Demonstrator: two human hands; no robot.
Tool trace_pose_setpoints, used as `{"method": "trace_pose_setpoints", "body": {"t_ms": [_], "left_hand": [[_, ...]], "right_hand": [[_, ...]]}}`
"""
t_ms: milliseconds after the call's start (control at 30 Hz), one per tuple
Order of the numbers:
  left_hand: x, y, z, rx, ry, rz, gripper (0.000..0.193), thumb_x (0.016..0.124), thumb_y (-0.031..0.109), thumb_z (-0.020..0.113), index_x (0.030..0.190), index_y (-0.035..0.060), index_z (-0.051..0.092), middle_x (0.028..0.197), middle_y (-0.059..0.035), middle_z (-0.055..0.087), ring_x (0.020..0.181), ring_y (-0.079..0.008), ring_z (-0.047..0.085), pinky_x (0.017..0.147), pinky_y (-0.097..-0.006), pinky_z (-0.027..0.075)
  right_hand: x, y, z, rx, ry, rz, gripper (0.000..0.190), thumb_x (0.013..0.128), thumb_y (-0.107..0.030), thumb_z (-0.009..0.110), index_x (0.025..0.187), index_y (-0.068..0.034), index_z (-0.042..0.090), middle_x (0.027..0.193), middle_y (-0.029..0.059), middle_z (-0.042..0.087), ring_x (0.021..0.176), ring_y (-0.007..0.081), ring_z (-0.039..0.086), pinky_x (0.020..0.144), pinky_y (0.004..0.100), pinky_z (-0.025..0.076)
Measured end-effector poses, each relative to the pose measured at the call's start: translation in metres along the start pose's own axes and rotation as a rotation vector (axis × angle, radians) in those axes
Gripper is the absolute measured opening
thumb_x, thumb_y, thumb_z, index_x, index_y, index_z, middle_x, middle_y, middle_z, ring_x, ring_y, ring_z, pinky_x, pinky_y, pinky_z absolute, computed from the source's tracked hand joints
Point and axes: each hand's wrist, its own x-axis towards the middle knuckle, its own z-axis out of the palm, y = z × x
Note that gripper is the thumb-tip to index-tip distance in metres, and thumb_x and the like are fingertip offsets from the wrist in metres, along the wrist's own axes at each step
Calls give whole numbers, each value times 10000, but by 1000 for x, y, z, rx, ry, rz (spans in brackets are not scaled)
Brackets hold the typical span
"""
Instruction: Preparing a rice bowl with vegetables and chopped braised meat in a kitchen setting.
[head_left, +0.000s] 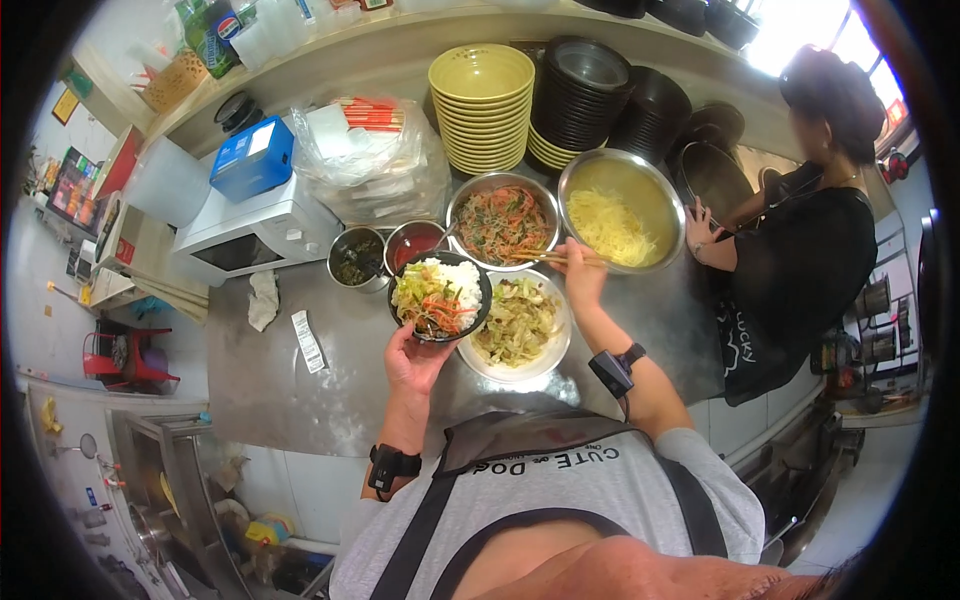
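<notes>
My left hand (412, 360) holds a black bowl (440, 296) of white rice, cabbage and shredded carrot mix by its near side, above the steel counter. My right hand (583, 271) grips wooden chopsticks (536, 256), whose tips point left over the near edge of a steel bowl of carrot and glass noodle mix (504, 217). Beyond my right hand lies a steel bowl of yellow shreds (615, 225). A white bowl of cooked cabbage (517, 322) sits between my forearms. Left of these stand a pot of red sauce (414, 241) and a pot of dark greens (357, 259).
Stacked yellow bowls (482, 105) and black bowls (585, 90) line the back. A microwave (262, 225), a bag of packaged chopsticks (367, 165), a cloth (263, 300) and a paper slip (307, 342) are at left. A person (802, 225) stands at right, one hand near a large pot.
</notes>
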Motion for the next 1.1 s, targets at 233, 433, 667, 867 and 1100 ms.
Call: {"method": "trace_pose_setpoints", "body": {"t_ms": [233, 433, 667, 867, 1100], "left_hand": [[-1, -1, 2, 24, -97, -6, 554, 841, 177, 506, 1365, 56, 374, 1399, -153, 401, 1307, -364, 365, 1035, -651, 310], [4, -5, 6, 3, -100, -35, 562, 840, 178, 503, 1373, 64, 368, 1401, -153, 399, 1304, -362, 369, 1039, -649, 305], [1, -8, 11, 36, -87, -36, 554, 850, 191, 496, 1376, 71, 368, 1403, -151, 390, 1305, -366, 362, 1043, -646, 302], [2, -6, 6, 47, -119, -41, 546, 857, 191, 495, 1370, 55, 366, 1397, -166, 381, 1293, -376, 368, 1033, -657, 306], [-1, -6, 6, 35, -49, -18, 521, 858, 187, 493, 1346, 36, 386, 1373, -159, 413, 1279, -361, 392, 1025, -653, 319]], "right_hand": [[2, 17, -14, 354, 133, 216, 318, 976, -254, 491, 876, 36, 577, 876, 163, 638, 784, 248, 653, 630, 340, 604], [1, -2, -3, 514, 192, 227, 301, 982, -242, 477, 885, 32, 554, 901, 167, 625, 807, 263, 646, 680, 366, 599], [-3, -17, 5, 173, -107, 111, 244, 953, -184, 536, 1006, 37, 625, 919, 100, 631, 770, 160, 622, 666, 277, 574], [1, 16, 7, 130, -4, 24, 212, 933, -139, 564, 952, 65, 622, 878, 118, 637, 726, 178, 634, 621, 290, 585], [4, 24, 0, 361, 176, 227, 328, 960, -263, 526, 850, 40, 589, 849, 151, 633, 722, 231, 646, 596, 324, 600]]}}
